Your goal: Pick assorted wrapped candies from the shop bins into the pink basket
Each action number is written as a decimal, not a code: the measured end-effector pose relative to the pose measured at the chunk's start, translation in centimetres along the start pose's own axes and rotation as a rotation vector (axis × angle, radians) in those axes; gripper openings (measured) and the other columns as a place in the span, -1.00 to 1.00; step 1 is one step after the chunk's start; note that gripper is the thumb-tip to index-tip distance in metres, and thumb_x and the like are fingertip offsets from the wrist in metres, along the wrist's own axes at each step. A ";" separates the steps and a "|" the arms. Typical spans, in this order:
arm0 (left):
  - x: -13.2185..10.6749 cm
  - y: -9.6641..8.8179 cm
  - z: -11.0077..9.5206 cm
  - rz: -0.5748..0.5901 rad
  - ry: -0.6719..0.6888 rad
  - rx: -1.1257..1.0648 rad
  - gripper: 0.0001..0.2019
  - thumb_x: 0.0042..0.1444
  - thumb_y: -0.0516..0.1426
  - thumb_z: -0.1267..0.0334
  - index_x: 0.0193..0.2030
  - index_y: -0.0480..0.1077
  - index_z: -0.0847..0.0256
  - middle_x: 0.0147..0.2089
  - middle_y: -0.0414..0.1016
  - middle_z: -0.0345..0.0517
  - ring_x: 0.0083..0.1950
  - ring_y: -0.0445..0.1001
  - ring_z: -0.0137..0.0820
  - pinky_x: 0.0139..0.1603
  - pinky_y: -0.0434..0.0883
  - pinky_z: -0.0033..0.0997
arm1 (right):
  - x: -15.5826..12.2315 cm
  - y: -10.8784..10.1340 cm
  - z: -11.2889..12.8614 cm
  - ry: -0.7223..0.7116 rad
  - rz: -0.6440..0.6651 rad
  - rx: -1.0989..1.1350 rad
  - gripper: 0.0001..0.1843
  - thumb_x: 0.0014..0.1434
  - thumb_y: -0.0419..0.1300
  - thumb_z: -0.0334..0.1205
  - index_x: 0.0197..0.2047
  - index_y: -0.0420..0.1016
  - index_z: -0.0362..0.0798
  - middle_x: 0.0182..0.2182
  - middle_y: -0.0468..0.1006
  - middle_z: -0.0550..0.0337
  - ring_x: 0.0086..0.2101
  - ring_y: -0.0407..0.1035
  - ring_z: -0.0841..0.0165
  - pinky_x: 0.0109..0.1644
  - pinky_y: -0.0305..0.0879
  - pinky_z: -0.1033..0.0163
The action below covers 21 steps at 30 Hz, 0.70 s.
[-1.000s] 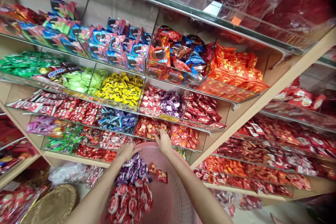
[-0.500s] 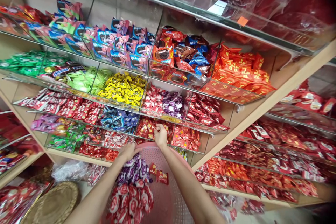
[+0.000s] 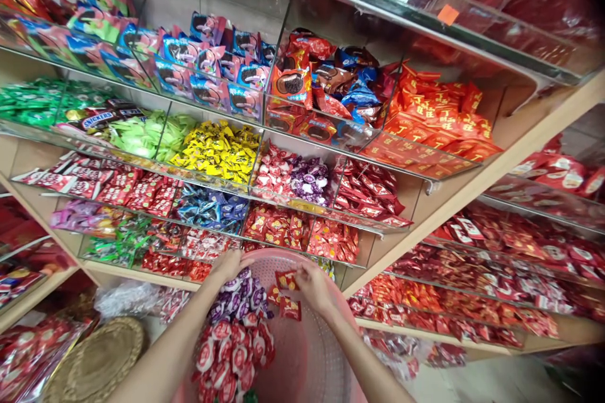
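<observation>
**Entry: small red packet, right hand, above pink basket**

Your right hand (image 3: 316,286) had come down from the bins and was narrowed on a small red packet (image 3: 286,280), now above the pink plastic basket (image 3: 328,352). The packet's long axis lay roughly level, pointing toward your left hand (image 3: 230,266), which was open at the rim, holding nothing. In the basket: red-and-white wrapped sweets (image 3: 231,352), purple-wrapped sweets (image 3: 236,305), loose red packets (image 3: 290,309). Beyond: clear acrylic bins (image 3: 302,253) of wrapped sweets, on a wooden shelf (image 3: 401,245).

A small red sweet packet (image 3: 287,280) sits just above a pink perforated plastic basket (image 3: 312,359) heaped with wrapped sweets (image 3: 231,343).
</observation>
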<state>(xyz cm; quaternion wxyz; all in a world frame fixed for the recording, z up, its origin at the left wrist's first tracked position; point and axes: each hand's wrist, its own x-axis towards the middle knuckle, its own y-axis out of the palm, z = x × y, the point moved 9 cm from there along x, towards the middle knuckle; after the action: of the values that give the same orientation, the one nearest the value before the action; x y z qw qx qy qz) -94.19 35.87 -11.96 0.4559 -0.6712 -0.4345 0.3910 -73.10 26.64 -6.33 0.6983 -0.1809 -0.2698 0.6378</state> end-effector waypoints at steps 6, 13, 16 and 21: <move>-0.2 -0.2 -0.1 0.005 -0.008 -0.007 -0.48 0.07 -0.17 -0.18 -0.28 0.39 0.19 -0.22 0.50 0.08 -0.15 0.45 -0.19 -0.24 0.29 -0.34 | -2.7 3.5 -9.7 0.344 0.105 0.067 -0.80 -0.13 -0.02 -0.36 -0.43 0.38 -0.04 -0.58 0.43 0.23 -0.53 0.29 0.37 -0.51 0.20 0.32; -0.2 -0.1 0.0 0.011 -0.021 -0.022 -0.48 0.06 -0.16 -0.20 -0.28 0.40 0.17 -0.21 0.51 0.07 -0.15 0.46 -0.19 -0.24 0.30 -0.34 | -3.7 5.5 -11.5 0.387 0.142 0.030 -0.81 -0.14 -0.01 -0.37 -0.43 0.38 -0.06 -0.57 0.44 0.23 -0.62 0.25 0.44 -0.59 0.16 0.36; -0.2 -0.1 0.0 0.008 -0.023 -0.031 -0.49 0.06 -0.15 -0.19 -0.29 0.39 0.17 -0.21 0.51 0.05 -0.16 0.46 -0.20 -0.24 0.30 -0.35 | -4.1 6.9 -11.9 0.406 0.146 -0.046 -0.80 -0.12 -0.02 -0.40 -0.42 0.38 -0.10 -0.58 0.45 0.22 -0.63 0.26 0.45 -0.60 0.17 0.38; -0.3 -0.3 -0.2 0.001 -0.009 -0.014 -0.46 0.07 -0.19 -0.20 -0.27 0.38 0.19 -0.21 0.50 0.11 -0.16 0.45 -0.17 -0.25 0.30 -0.31 | -4.7 7.8 -12.0 0.340 0.142 -0.213 -0.84 -0.06 0.00 -0.42 -0.44 0.39 -0.12 -0.59 0.45 0.16 -0.58 0.33 0.37 -0.55 0.22 0.33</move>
<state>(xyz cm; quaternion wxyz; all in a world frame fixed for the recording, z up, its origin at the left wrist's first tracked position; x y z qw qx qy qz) -94.20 35.56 -11.58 0.4491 -0.6729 -0.4390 0.3910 -72.20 24.02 -21.20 0.6639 -0.3772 -0.2007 0.6137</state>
